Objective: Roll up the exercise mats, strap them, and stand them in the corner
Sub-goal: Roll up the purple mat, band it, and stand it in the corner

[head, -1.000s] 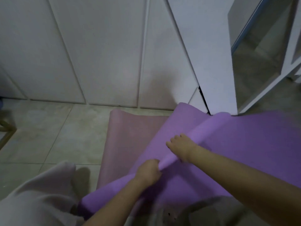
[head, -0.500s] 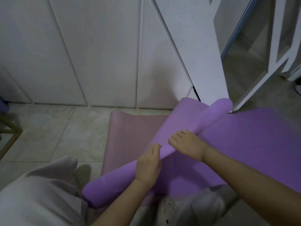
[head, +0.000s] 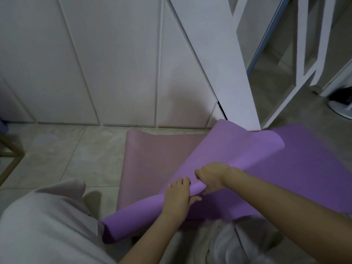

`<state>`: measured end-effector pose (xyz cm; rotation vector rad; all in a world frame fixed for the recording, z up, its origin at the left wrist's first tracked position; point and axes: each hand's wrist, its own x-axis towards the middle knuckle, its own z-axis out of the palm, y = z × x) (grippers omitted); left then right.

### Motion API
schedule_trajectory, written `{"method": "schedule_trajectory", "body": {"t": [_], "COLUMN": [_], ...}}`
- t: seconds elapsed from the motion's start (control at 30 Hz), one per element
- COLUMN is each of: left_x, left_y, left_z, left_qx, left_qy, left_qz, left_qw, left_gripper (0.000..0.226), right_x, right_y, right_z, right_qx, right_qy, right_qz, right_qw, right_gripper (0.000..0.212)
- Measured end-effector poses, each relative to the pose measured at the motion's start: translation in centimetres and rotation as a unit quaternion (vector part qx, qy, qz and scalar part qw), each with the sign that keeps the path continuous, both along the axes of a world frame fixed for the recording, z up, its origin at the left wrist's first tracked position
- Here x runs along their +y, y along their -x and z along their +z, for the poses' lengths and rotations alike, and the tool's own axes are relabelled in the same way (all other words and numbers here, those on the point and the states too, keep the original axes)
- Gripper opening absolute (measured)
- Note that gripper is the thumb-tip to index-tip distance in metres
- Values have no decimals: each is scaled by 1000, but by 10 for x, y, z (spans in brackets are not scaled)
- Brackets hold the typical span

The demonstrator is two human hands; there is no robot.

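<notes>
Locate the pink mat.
Head view, centre-left: the pink mat lies flat on the tiled floor, its right part covered by the purple mat, far edge near the white cabinet doors.

purple mat (head: 285, 168) | dusty-pink mat (head: 156, 159) | beige marbled floor tiles (head: 76, 153) | white cupboard doors (head: 114, 63)

A single wide-angle camera, worn on the person's head, looks forward and steeply down. The left hand (head: 178, 197) and right hand (head: 211, 176) sit close beneath the lens, just below mid-frame, both on the purple mat (head: 295, 168), with the forearms entering from the bottom edge. A pale garment (head: 47, 225) looms nearest, at lower left. Tiled floor (head: 57, 149) fills the left middle. White cupboard doors (head: 114, 63) face the lens across the top, their lines splayed by the wide angle, and a glazed door (head: 272, 82) stands at upper right.
</notes>
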<state>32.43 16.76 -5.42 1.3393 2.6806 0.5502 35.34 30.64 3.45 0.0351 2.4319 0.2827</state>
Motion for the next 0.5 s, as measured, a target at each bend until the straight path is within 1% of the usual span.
{"method": "schedule_trajectory", "body": {"t": [0.03,0.1,0.17,0.23,0.27,0.3,0.33,0.4,0.43,0.5], "left_x": [1,4,7,11,13,16,19,23,23,23], "left_y": [2,5,6,6,8,11,17,28,34,44], "left_z": [2,3,4,6,5,4,3,2,5,12], "left_qx": [-35,-136,-164,-178,-191,-213,-244,-318,-358,-434], "left_qy": [-2,22,28,29,29,26,15,13,33,96], "left_qz": [10,3,-5,-12,-11,-9,-11,-31,-42,-55], "left_qw": [999,991,986,984,981,977,970,947,932,894], "left_gripper": [54,47,40,36,36,35,34,33,38,63], "right_x": [-1,-4,-2,0,2,3,3,4,7,13], "right_y": [-2,-4,-8,-12,-14,-18,-22,-28,-32,-39], "right_z": [-1,1,3,6,5,2,0,-9,-14,-21], "right_qx": [-9,-19,-17,31,88,134,167,240,267,293], "right_qy": [7,19,13,10,2,-23,-60,-65,-66,-74], "right_qz": [-11,-24,-30,-15,21,81,114,132,141,146], "right_qw": [1000,999,999,999,996,987,977,959,951,942], "right_gripper": [53,60,61,59,57,55,54,52,54,66]}}
